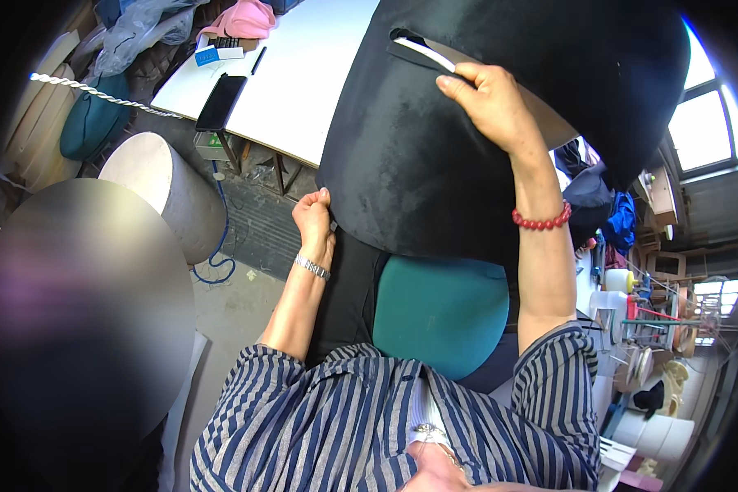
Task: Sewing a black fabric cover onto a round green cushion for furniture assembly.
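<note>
The black cover (435, 139) is held up above the teal cushion (441, 316). The left hand (314, 217) pinches the cover's lower left edge; the right hand (488, 102) grips its upper slit by the white strip (430, 53). To work it well, keep both grips firm and the fabric taut and square over the cushion.

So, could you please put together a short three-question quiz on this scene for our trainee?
1. True or false: both hands touch the black velvet cover.
2. Which wrist wears the red bead bracelet? A left, B right.
3. Fill in: below the black cover sits a ____-coloured cushion.

Key: 1 true: the left hand pinches its lower edge and the right hand grips near the white-lined slit. 2 B. 3 teal.
</note>
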Tool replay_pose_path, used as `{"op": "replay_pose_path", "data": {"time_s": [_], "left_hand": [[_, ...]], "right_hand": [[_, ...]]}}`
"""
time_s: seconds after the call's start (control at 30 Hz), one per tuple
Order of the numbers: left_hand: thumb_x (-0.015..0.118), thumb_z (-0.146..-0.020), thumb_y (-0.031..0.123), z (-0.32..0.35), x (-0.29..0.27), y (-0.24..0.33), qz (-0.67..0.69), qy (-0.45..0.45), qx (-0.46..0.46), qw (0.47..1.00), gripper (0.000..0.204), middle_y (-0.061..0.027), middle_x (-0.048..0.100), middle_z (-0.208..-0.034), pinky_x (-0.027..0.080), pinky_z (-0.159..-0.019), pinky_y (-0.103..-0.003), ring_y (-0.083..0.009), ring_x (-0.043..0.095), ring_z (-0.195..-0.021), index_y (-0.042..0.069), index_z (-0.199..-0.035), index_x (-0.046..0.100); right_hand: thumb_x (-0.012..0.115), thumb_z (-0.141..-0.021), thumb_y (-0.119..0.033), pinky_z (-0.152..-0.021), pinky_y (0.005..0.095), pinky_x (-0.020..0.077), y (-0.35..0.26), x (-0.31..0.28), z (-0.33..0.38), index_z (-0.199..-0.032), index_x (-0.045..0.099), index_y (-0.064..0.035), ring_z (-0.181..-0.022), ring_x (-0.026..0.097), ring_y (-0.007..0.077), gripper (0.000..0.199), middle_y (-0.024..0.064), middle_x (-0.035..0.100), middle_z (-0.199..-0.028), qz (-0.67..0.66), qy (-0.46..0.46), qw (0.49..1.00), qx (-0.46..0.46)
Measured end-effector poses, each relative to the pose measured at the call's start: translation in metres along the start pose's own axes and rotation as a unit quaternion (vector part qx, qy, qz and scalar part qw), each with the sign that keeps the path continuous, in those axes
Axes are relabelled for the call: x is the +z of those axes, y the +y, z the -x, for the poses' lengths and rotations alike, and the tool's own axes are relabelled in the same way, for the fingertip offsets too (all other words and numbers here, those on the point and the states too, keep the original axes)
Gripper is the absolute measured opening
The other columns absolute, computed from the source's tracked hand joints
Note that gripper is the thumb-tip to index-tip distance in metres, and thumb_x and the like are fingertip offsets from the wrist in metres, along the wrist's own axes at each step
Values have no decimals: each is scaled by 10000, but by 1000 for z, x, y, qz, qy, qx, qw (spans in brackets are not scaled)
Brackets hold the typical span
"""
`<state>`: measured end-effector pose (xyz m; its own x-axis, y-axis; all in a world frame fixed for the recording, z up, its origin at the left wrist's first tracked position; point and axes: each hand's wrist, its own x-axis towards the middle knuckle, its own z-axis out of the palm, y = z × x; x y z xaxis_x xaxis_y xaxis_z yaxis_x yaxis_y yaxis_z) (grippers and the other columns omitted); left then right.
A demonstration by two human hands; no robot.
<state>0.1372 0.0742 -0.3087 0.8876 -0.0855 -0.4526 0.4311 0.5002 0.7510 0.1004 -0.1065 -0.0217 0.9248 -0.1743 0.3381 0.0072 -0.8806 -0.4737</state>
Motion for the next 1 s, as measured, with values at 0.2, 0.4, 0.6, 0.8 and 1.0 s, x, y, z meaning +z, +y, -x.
{"op": "replay_pose_path", "data": {"time_s": [0.2,0.4,0.6,0.8,1.0], "left_hand": [[622,-895,140,57,-17,18,6,-18,-79,997,130,13,579,-688,369,-486,-205,-70,475,-541,24,-840,603],[629,-893,160,75,-20,63,67,-101,-68,990,134,6,593,-697,463,-560,-213,-82,529,-570,38,-841,614],[626,-901,201,92,-34,64,115,-133,-107,978,173,-2,575,-701,477,-610,-238,-94,529,-606,43,-838,594],[597,-918,180,121,-42,91,162,-233,-106,953,158,-8,575,-731,468,-617,-240,-91,524,-643,37,-853,579],[660,-868,109,100,-44,58,28,-220,-27,975,137,-30,617,-875,490,-721,-252,-108,585,-780,31,-966,605]], "right_hand": [[612,-875,-200,-525,260,353,47,2,-36,-737,575,-11,-570,404,49,237,-54,435,-601,-25,-112,993,36],[609,-832,-130,-482,273,332,40,-21,-54,-611,512,-23,-548,395,41,265,-55,419,-561,-111,-117,984,75],[657,-806,-200,-491,330,340,42,-13,-53,-641,514,20,-537,410,88,310,53,445,-535,140,-83,987,-2],[675,-786,-283,-645,413,461,-36,-20,-7,-779,625,6,-707,627,337,294,222,608,-720,313,-11,949,-44],[695,-756,-256,-695,463,475,8,-7,-11,-738,626,0,-788,622,387,265,222,628,-771,341,25,938,-47]]}}
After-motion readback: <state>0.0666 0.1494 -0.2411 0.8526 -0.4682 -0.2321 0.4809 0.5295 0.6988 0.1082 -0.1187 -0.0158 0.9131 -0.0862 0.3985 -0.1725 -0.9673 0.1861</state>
